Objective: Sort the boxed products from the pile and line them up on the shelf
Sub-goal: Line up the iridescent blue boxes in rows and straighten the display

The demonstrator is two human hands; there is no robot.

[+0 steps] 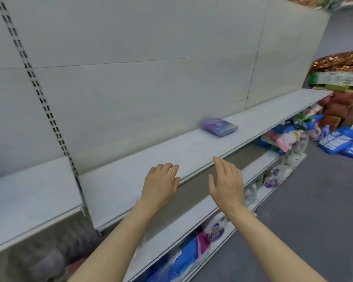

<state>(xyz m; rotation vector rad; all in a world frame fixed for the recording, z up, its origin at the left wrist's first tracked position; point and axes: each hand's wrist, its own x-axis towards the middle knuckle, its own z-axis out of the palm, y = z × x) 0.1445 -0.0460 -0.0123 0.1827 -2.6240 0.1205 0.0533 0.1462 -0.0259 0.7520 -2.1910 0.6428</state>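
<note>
A flat purple and blue box (220, 127) lies on the long white shelf (130, 171), toward its right half. My left hand (161, 185) hovers over the shelf's front edge with its fingers loosely bent and nothing in it. My right hand (227, 184) is just in front of that edge, fingers straight and palm turned left, holding nothing. Both hands are well short of the box. A pile of products (289, 137) lies on the floor and lower shelf to the right.
Blue packets (340, 142) lie on the grey floor at the right. Stacked goods and cartons (338, 94) stand at the shelf's far end. A lower shelf (192, 220) holds bagged goods (192, 253). A slotted upright (49, 119) divides the back panels.
</note>
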